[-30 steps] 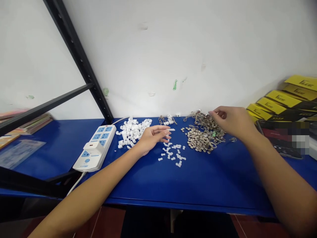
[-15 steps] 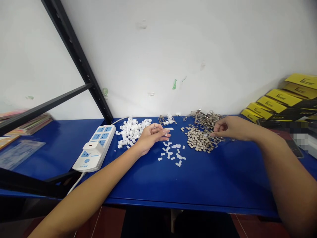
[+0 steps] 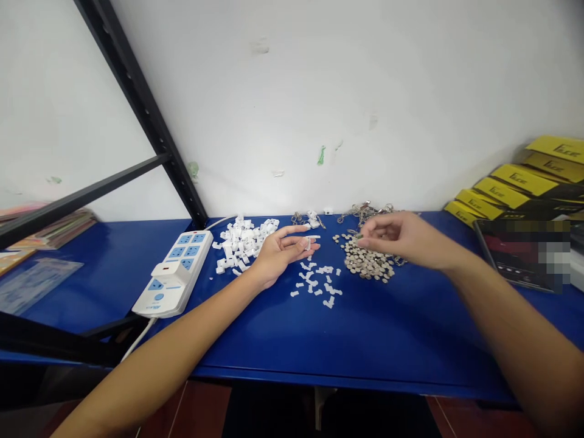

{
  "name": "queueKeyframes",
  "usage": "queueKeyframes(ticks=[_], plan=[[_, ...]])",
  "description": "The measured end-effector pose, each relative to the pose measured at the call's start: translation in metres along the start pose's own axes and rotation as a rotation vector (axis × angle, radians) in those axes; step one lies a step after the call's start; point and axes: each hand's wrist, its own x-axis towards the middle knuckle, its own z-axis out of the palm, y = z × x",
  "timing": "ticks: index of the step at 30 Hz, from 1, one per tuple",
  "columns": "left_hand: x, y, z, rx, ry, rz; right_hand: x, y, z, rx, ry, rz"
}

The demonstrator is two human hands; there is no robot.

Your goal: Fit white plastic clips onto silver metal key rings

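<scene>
My left hand (image 3: 285,252) holds a small white plastic piece (image 3: 308,243) between thumb and fingers. It is above loose flat white pieces (image 3: 319,281) scattered on the blue table (image 3: 283,334). My right hand (image 3: 392,237) is closed in a pinch over the pile of small round beige pieces (image 3: 367,261); what its fingertips hold is too small to make out. Behind that hand lies a tangle of metal and cord loops (image 3: 365,210), partly hidden. A heap of white plastic parts (image 3: 244,240) sits left of my left hand.
A white power strip (image 3: 176,274) with a plugged-in adapter stands at the left, near a black shelf frame (image 3: 141,100). Yellow and black boxes (image 3: 515,179) are stacked at the right. A dark flat package (image 3: 506,258) lies below them.
My right hand has moved left, from the right side of the round pieces to above them, nearer my left hand. The fingers of my left hand have shifted slightly around the white piece.
</scene>
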Motion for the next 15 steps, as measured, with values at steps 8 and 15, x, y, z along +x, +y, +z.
queueKeyframes(ticks=[8, 15], plan=[[0.001, -0.004, 0.002, 0.084, 0.029, 0.002, 0.005, -0.012, 0.07, 0.229, -0.022, -0.035], [0.0, -0.004, 0.004, 0.05, 0.001, -0.042, 0.004, -0.008, 0.068, 0.23, 0.02, -0.059]])
